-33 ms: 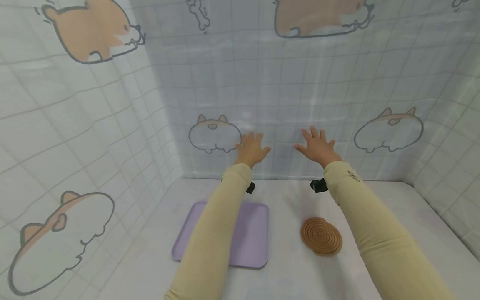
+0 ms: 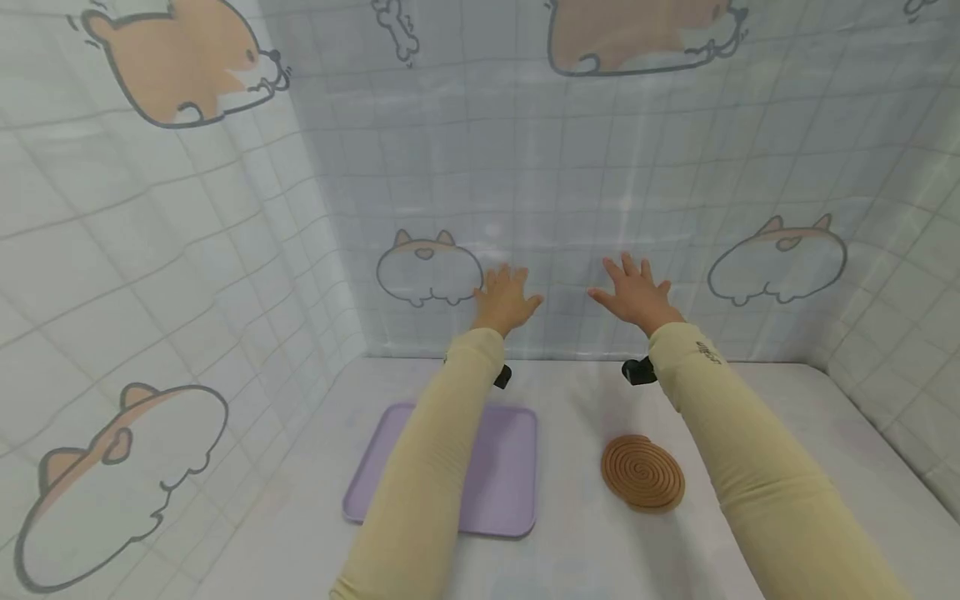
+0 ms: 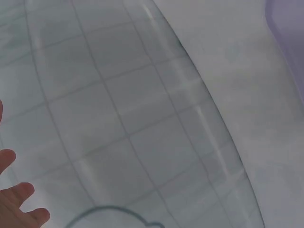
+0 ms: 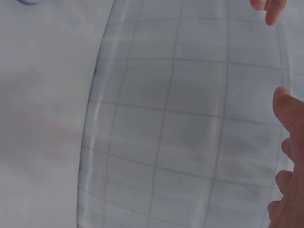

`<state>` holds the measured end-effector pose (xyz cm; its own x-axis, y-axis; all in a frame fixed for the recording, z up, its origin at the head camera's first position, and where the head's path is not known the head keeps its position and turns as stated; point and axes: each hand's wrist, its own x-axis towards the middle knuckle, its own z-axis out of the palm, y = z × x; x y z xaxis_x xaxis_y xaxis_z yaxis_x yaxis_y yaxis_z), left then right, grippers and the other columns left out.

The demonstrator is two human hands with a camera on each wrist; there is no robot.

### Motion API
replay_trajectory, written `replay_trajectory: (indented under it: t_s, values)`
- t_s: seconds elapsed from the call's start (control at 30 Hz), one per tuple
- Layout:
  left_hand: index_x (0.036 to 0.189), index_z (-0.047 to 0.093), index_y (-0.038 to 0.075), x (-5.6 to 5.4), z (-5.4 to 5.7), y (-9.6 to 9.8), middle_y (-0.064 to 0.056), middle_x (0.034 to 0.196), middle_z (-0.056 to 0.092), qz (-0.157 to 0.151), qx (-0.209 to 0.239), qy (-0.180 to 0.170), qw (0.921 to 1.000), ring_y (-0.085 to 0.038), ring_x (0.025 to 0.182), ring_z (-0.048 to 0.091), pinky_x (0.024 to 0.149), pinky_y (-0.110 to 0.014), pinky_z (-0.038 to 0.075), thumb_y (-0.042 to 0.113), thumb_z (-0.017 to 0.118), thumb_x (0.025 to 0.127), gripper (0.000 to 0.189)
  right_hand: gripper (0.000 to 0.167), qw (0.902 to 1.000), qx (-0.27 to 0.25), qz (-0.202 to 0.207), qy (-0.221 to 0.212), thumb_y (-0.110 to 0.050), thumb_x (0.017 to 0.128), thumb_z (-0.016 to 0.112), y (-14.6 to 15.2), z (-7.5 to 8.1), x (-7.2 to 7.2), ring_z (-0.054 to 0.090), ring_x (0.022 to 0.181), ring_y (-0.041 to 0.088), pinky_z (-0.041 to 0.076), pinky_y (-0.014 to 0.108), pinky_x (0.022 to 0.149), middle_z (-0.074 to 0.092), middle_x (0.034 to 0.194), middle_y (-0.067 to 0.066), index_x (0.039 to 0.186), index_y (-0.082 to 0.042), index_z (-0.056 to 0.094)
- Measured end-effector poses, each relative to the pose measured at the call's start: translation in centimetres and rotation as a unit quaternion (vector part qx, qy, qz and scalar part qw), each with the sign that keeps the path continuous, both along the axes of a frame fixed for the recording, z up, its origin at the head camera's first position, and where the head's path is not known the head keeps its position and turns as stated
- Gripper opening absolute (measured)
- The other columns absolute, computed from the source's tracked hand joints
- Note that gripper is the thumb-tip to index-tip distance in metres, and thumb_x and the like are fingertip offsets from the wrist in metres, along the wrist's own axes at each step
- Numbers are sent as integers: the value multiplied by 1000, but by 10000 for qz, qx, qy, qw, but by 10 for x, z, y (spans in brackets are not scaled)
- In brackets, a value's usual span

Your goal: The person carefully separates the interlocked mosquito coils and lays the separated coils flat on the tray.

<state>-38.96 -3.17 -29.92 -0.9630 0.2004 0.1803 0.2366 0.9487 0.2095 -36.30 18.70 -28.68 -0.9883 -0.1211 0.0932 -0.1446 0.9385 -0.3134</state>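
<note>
My left hand (image 2: 504,300) is held up with its fingers spread, holding nothing. The right hand (image 2: 633,293) is raised beside it, fingers apart and also without anything in it. Both are in front of the back curtain; whether they touch it I cannot tell. Below the left forearm, a lilac rectangular tray (image 2: 506,475) lies on the white table (image 2: 566,533), partly hidden by the sleeve. To its right is a flat brown spiral coil (image 2: 642,472), near the right forearm. Fingertips (image 3: 21,192) show in the left wrist view, and the thumb and fingers (image 4: 287,111) in the right wrist view.
A checked curtain printed with cartoon dogs (image 2: 431,267) stands around the back and both sides of the table. Black wrist cameras (image 2: 637,371) hang under the cuffs. A corner of the tray also shows in the left wrist view.
</note>
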Motion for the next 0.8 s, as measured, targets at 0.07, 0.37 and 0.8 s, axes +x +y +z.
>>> replay_trajectory:
  t_s: [0.07, 0.37, 0.8]
  values:
    - [145, 28, 23, 1, -1, 3, -10, 152, 17, -39, 6, -38, 10000, -36, 138, 9, 103, -63, 18, 50, 48, 92, 63, 75, 10000, -9, 6, 4, -53, 94, 39, 2, 0, 0, -8, 134, 48, 5, 75, 94, -3, 152, 21, 149, -11, 9]
    - [145, 30, 21, 7, -8, 12, -12, 151, 18, -142, -42, -177, 9997, -37, 138, 12, 103, -63, 17, 47, 48, 93, 61, 76, 9999, -79, 27, -105, -53, 94, 39, 12, -7, -1, -10, 134, 48, 2, 74, 94, -6, 152, 21, 149, -10, 8]
    - [144, 31, 22, 7, -10, 16, -11, 151, 21, -129, -180, -217, 9995, -37, 137, 14, 103, -62, 19, 49, 47, 93, 61, 77, 9997, 108, -38, -213, -52, 94, 39, 18, -8, 6, -10, 133, 50, 3, 75, 94, -6, 151, 23, 148, -8, 8]
